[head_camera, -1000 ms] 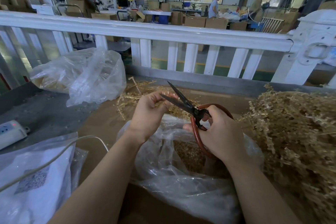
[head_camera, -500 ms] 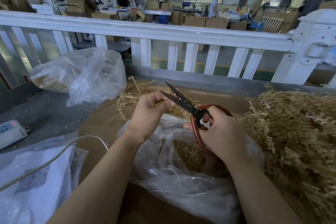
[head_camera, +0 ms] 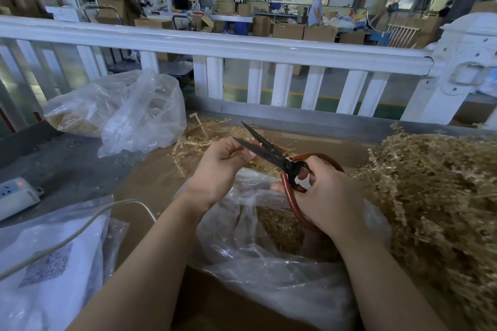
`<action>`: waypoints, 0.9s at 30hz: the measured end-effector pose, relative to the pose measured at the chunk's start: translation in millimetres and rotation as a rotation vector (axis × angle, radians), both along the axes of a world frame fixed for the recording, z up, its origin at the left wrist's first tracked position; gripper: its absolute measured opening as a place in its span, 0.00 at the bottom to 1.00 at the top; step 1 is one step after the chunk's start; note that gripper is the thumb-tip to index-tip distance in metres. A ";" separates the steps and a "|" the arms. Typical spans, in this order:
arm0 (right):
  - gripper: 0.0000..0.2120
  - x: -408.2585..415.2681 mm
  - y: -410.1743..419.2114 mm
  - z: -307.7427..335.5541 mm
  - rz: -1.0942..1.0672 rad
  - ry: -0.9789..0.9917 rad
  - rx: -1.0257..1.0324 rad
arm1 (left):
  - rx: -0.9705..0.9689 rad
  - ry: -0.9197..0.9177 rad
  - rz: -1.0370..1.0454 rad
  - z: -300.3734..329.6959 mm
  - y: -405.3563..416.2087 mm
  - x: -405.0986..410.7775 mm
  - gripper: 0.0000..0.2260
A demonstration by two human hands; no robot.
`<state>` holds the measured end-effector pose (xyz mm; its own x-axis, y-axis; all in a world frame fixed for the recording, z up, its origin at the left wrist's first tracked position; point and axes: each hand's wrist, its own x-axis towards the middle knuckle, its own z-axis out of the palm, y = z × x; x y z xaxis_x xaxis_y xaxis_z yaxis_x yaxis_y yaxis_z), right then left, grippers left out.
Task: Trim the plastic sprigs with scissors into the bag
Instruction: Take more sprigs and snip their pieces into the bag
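The scissors [head_camera: 271, 154], dark-bladed with big red-brown loop handles, sit at frame centre, blades parted and pointing toward the upper left. A thin tan plastic sprig [head_camera: 236, 152] lies at the blades, too small to tell whether touching. Below, the clear bag [head_camera: 255, 258] gapes open, tan cuttings inside. A heap of sprigs [head_camera: 430, 196] fills the right.

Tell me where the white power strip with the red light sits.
In the head view the white power strip lies at the far left edge on the grey tabletop, below the crumpled clear plastic bag and left of the left hand.
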<state>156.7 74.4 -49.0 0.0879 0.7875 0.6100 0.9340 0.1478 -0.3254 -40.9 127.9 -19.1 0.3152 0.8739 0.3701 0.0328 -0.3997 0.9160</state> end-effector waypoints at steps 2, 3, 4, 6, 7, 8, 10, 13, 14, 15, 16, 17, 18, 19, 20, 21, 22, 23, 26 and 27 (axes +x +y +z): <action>0.30 -1.4 0.0 1.2 0.000 0.000 0.022 | 0.005 0.045 0.008 -0.9 0.0 0.9 0.11; 0.30 -1.9 0.2 1.5 0.001 -0.002 0.028 | 0.004 0.055 0.013 -1.3 0.1 1.4 0.11; 0.31 -2.2 0.6 1.6 0.001 -0.003 0.030 | 0.005 0.060 0.020 -1.8 0.5 1.3 0.11; 0.30 -1.8 0.8 1.6 -0.007 -0.005 0.024 | 0.011 0.063 0.024 -2.5 0.7 1.0 0.12; 0.29 -1.5 0.8 1.4 -0.010 -0.006 0.018 | 0.014 0.066 0.022 -2.7 0.8 0.9 0.12; 0.28 -1.2 0.9 1.3 -0.010 -0.007 0.012 | 0.015 0.071 0.021 -2.7 0.9 0.9 0.12; 0.28 -1.4 0.7 1.1 0.000 -0.004 0.003 | 0.016 0.074 0.021 -2.9 1.3 0.9 0.11; 0.26 -2.4 -0.8 2.2 0.021 0.014 -0.006 | 0.015 0.058 0.012 -3.3 0.9 1.0 0.10; 0.25 -2.3 -0.9 2.1 0.028 0.019 -0.013 | 0.017 0.057 0.003 -3.2 0.7 0.9 0.09; 0.25 -2.0 -1.0 1.8 0.034 0.021 -0.023 | 0.017 0.054 -0.008 -3.1 0.7 0.6 0.08; 0.26 -1.6 -1.0 1.1 0.037 0.021 -0.031 | 0.015 0.048 -0.020 -3.2 0.7 0.2 0.07; 0.26 -1.1 -1.0 0.4 0.039 0.021 -0.035 | 0.013 0.041 -0.030 -3.4 1.2 -0.3 0.07; 0.27 -0.8 -0.9 0.2 0.041 0.021 -0.036 | 0.012 0.037 -0.038 -3.5 1.9 -0.7 0.07; 0.27 -0.6 -0.9 0.1 0.043 0.022 -0.037 | 0.010 0.035 -0.046 -3.8 2.2 -0.9 0.07; 0.28 -0.8 -0.9 0.3 0.045 0.026 -0.039 | 0.006 0.032 -0.055 -3.9 2.2 -0.9 0.08; 0.28 -0.9 -1.0 0.6 0.046 0.031 -0.038 | 0.000 0.022 -0.065 -3.8 1.6 -0.9 0.08; 0.28 -0.9 -1.0 0.8 0.046 0.035 -0.032 | -0.010 0.001 -0.076 -3.6 0.9 -0.3 0.08; 0.28 -0.7 -1.2 0.9 0.047 0.038 -0.025 | -0.022 -0.028 -0.085 -3.4 0.2 0.3 0.08; 0.29 -1.1 -1.8 1.5 0.052 0.032 -0.015 | -0.047 -0.113 -0.094 -3.0 -0.1 1.2 0.07; 0.29 -1.5 -1.8 1.7 0.051 0.027 -0.016 | -0.049 -0.135 -0.096 -2.6 0.0 1.3 0.07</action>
